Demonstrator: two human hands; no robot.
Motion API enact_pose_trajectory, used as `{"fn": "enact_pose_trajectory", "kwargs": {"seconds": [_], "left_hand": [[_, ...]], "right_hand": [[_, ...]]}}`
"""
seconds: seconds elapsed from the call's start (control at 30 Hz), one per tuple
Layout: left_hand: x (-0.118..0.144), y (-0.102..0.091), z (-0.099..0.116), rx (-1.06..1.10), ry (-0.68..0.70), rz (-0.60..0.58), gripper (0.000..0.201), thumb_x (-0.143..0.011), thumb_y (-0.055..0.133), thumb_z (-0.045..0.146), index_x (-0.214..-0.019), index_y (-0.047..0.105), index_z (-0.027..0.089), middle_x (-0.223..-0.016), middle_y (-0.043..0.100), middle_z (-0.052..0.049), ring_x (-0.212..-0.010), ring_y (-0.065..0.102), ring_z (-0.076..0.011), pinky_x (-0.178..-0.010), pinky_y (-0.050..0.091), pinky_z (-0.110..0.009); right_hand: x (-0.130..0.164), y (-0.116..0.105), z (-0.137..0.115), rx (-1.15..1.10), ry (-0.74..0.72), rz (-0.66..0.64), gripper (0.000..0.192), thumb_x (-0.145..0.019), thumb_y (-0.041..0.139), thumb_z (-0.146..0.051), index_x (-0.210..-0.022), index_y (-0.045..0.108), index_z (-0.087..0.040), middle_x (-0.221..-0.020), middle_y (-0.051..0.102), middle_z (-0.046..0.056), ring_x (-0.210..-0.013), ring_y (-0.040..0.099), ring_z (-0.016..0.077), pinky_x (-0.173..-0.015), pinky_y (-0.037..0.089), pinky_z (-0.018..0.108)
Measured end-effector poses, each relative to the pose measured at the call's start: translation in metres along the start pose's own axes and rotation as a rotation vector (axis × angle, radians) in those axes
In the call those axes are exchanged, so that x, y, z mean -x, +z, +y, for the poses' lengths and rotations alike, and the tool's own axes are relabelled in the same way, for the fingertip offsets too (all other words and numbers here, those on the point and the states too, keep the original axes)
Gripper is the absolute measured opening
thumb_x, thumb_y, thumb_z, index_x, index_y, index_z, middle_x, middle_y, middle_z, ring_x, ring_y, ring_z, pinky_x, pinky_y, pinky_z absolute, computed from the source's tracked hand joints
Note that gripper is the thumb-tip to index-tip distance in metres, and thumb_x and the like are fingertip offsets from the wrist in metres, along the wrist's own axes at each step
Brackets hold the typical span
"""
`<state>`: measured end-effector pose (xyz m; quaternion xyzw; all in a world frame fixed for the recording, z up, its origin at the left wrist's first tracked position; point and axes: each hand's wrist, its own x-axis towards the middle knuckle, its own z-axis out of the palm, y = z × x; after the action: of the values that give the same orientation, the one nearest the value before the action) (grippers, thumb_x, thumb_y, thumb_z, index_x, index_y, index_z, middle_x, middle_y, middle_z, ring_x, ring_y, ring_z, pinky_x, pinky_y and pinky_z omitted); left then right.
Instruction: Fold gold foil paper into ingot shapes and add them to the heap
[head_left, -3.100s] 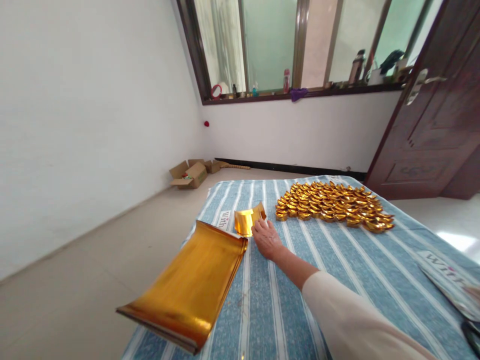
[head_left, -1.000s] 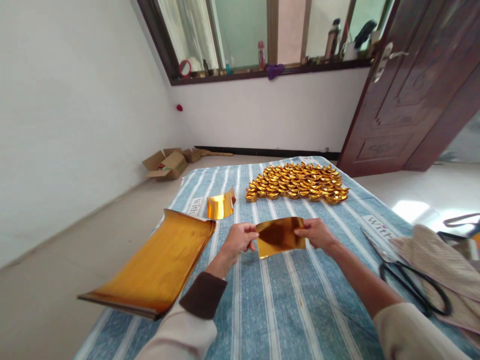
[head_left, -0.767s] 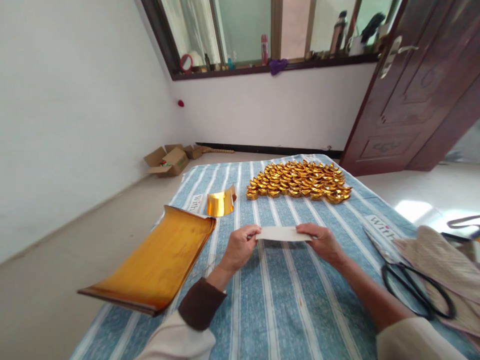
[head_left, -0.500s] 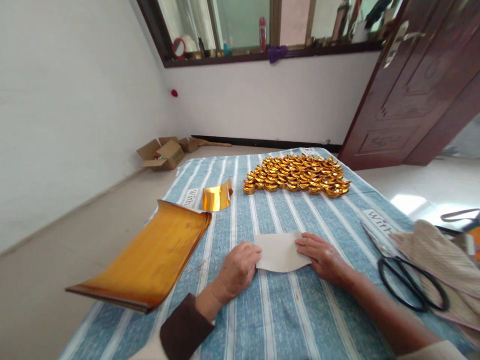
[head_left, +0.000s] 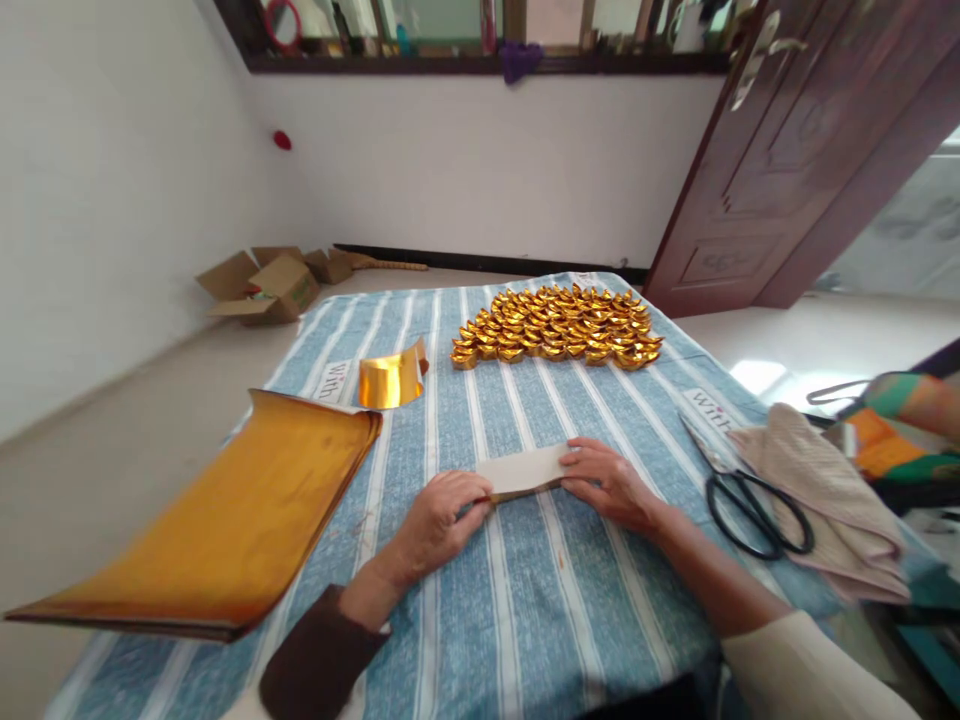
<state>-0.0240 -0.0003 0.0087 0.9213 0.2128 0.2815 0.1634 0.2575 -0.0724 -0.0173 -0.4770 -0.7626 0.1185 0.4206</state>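
A small sheet of paper (head_left: pixel 520 472), white side up, lies on the striped cloth between my two hands. Its near edge is turned up into a fold, with a thin golden brown line along it. My left hand (head_left: pixel 448 512) pinches the paper's left end between thumb and fingers. At the right end, my right hand (head_left: pixel 606 484) grips the sheet with its fingers on top. Farther off stands a cluster of gold foil ingots (head_left: pixel 559 325). To the left are a curled piece of gold foil paper (head_left: pixel 391 378) and a stack of large gold sheets (head_left: pixel 217 510).
Black-handled scissors (head_left: pixel 750 510) lie right of my right hand, beside a beige folded cloth (head_left: pixel 817 490). The table bears a blue and white striped tablecloth (head_left: pixel 457 650). Open cardboard boxes (head_left: pixel 262 285) sit on the floor; a brown door (head_left: pixel 765 170) stands at the right.
The paper has become a narrower strip, its near edge folded up and away from me. My left hand's thumb is now at that edge. The whole view has shifted.
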Motion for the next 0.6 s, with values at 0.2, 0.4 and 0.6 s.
{"fn": "enact_pose_trajectory", "kwargs": {"seconds": [0.2, 0.4, 0.6], "left_hand": [[-0.003, 0.009, -0.008, -0.120, -0.118, 0.100, 0.027, -0.093, 0.050, 0.033, -0.109, 0.067, 0.018, -0.099, 0.075, -0.009, -0.086, 0.072, -0.0235, -0.077, 0.059, -0.037], [-0.001, 0.012, -0.006, -0.114, -0.202, 0.102, 0.034, -0.094, 0.048, 0.036, -0.117, 0.065, 0.019, -0.110, 0.074, -0.007, -0.092, 0.073, -0.0232, -0.085, 0.059, -0.035], [0.004, 0.008, -0.002, -0.046, -0.229, 0.101, 0.033, -0.092, 0.050, 0.038, -0.115, 0.066, 0.019, -0.108, 0.074, -0.007, -0.090, 0.073, -0.0228, -0.084, 0.059, -0.035]], "right_hand": [[-0.009, 0.015, -0.006, 0.080, 0.190, 0.077, 0.024, -0.092, 0.058, -0.031, -0.073, 0.070, -0.023, -0.072, 0.067, 0.003, -0.079, 0.062, 0.0187, -0.082, 0.048, 0.036], [-0.009, 0.023, -0.010, 0.094, 0.302, 0.144, 0.023, -0.091, 0.061, -0.029, -0.070, 0.067, -0.022, -0.072, 0.063, 0.001, -0.075, 0.058, 0.0163, -0.077, 0.044, 0.031], [-0.005, 0.021, -0.018, 0.044, 0.344, 0.166, 0.008, -0.085, 0.067, -0.025, -0.078, 0.071, -0.023, -0.079, 0.069, 0.001, -0.080, 0.062, 0.0168, -0.080, 0.047, 0.031]]}}
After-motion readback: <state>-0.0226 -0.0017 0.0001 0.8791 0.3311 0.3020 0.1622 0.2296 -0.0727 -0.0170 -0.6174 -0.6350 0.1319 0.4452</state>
